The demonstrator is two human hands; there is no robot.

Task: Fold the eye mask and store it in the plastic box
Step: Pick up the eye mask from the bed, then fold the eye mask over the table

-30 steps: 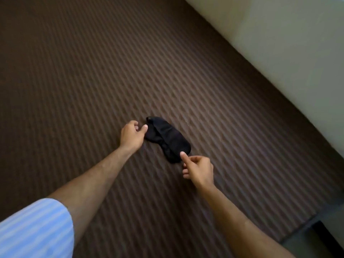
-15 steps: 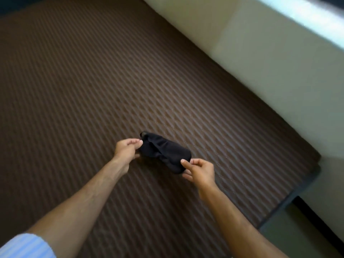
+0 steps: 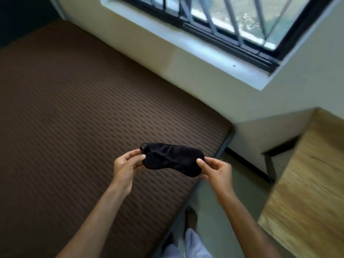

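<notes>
A black eye mask (image 3: pixel 172 158) hangs stretched out flat in the air above the near right corner of the bed. My left hand (image 3: pixel 126 164) pinches its left end between thumb and fingers. My right hand (image 3: pixel 216 169) pinches its right end the same way. A loop of the strap shows behind the mask's upper left edge. No plastic box is in view.
The brown ribbed mattress (image 3: pixel 65 118) fills the left and centre. A cream wall with a barred window (image 3: pixel 232 21) runs along its far side. A wooden table top (image 3: pixel 309 198) stands at the right. My foot (image 3: pixel 191 216) is on the floor between bed and table.
Both hands have lifted the eye mask off the mattress and drawn it up and right, held spread between them. The view has swung up, bringing in the window and wooden table.
</notes>
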